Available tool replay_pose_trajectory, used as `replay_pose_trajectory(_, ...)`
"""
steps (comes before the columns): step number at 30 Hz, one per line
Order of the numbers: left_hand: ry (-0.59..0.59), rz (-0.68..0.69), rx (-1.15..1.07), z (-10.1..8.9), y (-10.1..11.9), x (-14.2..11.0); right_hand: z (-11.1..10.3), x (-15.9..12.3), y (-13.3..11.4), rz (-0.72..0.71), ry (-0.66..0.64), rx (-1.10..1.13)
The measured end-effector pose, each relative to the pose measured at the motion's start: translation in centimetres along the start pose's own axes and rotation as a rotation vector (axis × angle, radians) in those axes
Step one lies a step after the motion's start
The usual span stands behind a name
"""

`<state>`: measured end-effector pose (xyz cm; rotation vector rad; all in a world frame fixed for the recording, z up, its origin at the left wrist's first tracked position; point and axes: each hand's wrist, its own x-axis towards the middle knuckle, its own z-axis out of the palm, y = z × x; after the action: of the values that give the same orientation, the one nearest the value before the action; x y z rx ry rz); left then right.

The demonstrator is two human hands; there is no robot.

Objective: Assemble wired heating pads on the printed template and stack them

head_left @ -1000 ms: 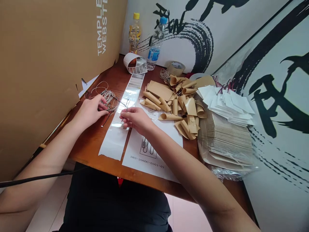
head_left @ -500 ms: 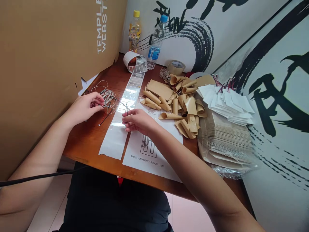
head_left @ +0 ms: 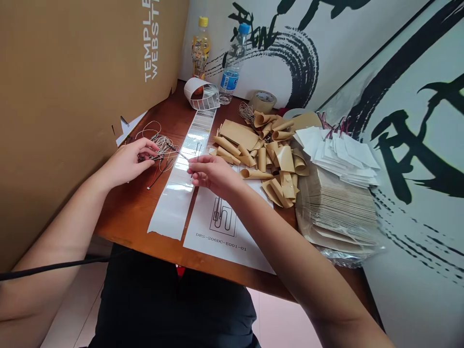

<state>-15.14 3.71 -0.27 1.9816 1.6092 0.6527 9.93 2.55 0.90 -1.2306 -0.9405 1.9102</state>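
A loose tangle of thin wires, pale with some dark and red strands, lies on the left of the brown table. My left hand is at its left edge, fingers curled around some dark wires partly hidden in the hand. My right hand pinches a thin dark cable between thumb and fingertips, above the strip of labels. A dark strand runs from the tangle toward these fingertips. Beneath the right hand lies a printed sheet with a line drawing and a code.
Rolled brown paper pieces lie in a heap right of centre. Beyond them are white tags on a bagged brown stack. Two bottles, a label roll and a tape roll stand behind. A large carton borders the left.
My left hand has shifted left, off the middle of the tangle. My right hand has moved slightly right and up with the dark cable in its fingertips.
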Motion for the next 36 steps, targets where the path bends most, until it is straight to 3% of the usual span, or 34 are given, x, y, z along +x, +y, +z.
replay_pose_trajectory(8, -0.127, 0.069, 0.002, -0.6, 0.1, -0.4, -0.2, 0.3, -1.0, -0.112, 0.042, 0.125)
replay_pose_trajectory(17, 0.045, -0.007, 0.074, 0.2, 1.1, -0.5, 1.1, 0.4, -0.4, -0.009, -0.076, 0.039)
replay_pose_trajectory(22, 0.069, -0.017, 0.132, 0.2, 0.8, -0.4, 1.6, -0.1, -1.0, -0.102, -0.054, -0.022)
replay_pose_trajectory(26, 0.104, -0.01, 0.242, 0.1, 0.6, -0.9, 0.4, -1.2, -0.9, -0.161, 0.013, -0.207)
replay_pose_trajectory(31, 0.157, -0.005, 0.305, -0.1, 1.8, -2.1, -2.3, -4.2, -0.2, -0.241, -0.016, -0.381)
replay_pose_trajectory(34, 0.26, 0.065, 0.126, 0.3, 4.0, -2.5, -4.3, -6.4, -0.1, -0.145, -0.141, -0.442)
replay_pose_trajectory(36, 0.179, 0.117, -0.146, 1.0, 6.1, -2.5, -5.5, -7.4, -0.1, -0.083, -0.205, -0.488)
